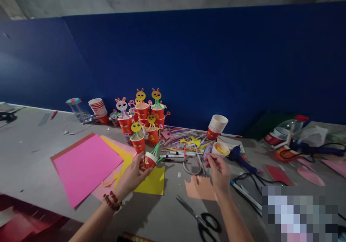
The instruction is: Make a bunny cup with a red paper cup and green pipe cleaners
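My left hand point(133, 175) is wrapped round a tilted red paper cup point(149, 161) with green pipe cleaners point(156, 150) sticking out of its open end. My right hand point(220, 170) is raised over the table with thumb and fingertips together; whatever may be between them is too small to make out. Just beyond it stands a paper cup with yellow pieces point(220, 149). In front of the left hand is a group of red cups with bunny-faced paper heads point(136, 127). Scissors point(198, 216) lie partly open between my forearms, near an orange paper piece point(201, 188) with a scalloped edge.
Pink paper point(88, 166) and yellow paper point(152, 182) lie at left and centre. Pipe cleaners and markers point(175, 153) are heaped by a roll of tape point(191, 164). Cup stacks point(97, 108) stand at the back. A blue glue gun point(242, 161), cables and a bottle point(286, 130) are on the right.
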A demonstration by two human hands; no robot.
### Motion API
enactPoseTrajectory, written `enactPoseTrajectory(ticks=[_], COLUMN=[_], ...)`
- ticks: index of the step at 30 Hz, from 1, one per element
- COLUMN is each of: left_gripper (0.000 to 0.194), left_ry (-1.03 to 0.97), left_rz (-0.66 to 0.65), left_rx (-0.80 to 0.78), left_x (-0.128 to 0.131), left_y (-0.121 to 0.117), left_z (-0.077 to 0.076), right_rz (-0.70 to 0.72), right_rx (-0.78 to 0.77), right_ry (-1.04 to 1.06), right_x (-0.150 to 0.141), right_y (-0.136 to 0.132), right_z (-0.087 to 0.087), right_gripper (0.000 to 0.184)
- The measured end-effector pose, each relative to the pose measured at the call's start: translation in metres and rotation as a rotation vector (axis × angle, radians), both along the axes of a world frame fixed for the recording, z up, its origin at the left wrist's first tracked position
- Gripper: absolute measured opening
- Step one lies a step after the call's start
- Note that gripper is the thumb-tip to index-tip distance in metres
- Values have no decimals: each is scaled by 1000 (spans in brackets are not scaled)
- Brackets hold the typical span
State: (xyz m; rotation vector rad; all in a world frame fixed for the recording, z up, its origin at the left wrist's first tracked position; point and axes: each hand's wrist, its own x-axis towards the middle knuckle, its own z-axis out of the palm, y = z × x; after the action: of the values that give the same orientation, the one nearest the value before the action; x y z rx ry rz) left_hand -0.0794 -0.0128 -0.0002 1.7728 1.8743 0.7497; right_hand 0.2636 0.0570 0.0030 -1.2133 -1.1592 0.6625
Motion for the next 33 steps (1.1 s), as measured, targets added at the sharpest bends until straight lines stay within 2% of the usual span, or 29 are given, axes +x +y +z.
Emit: enactPoseTrajectory(ticks=[3,5,7,9,13,15,17,19,22,28,33], left_gripper=[72,68,65,63,62,61,59,59,57,55,57], left_ry=[-10,5,25,38,70,82,91,103,129,169,182], left_rz=[-31,-77,-95,-83,-50,-52,-56,-56,-49,-20,-26], left_rx=[-47,-20,24,47,71,90,111,125,127,147,127], left_x=[-4,-6,-8,-8,-7,-7,-8,-8,-10,-13,-12], left_y=[1,2,2,2,1,1,1,1,1,3,4], left_z=[5,8,9,7,1,-1,-1,-1,-1,-3,-1], right_rz=[16,30,57,151,544,897,1069,1105,1101,1099,1043], right_rx=[0,-1,-1,4,33,65,67,41,-11,-94,-124], right_ry=[-35,-77,-139,-249,-525,-857,-1043,-1118,-1132,-1133,-1043], right_x=[1,1,1,-5,-38,-60,-80,-93,-93,-67,-54], right_y=[1,0,-3,-10,-41,-61,-79,-91,-102,-124,-137], right_z=[-2,-2,2,11,34,40,39,35,28,27,28], right_gripper=[38,37,34,29,19,39,61,72,73,61,47])
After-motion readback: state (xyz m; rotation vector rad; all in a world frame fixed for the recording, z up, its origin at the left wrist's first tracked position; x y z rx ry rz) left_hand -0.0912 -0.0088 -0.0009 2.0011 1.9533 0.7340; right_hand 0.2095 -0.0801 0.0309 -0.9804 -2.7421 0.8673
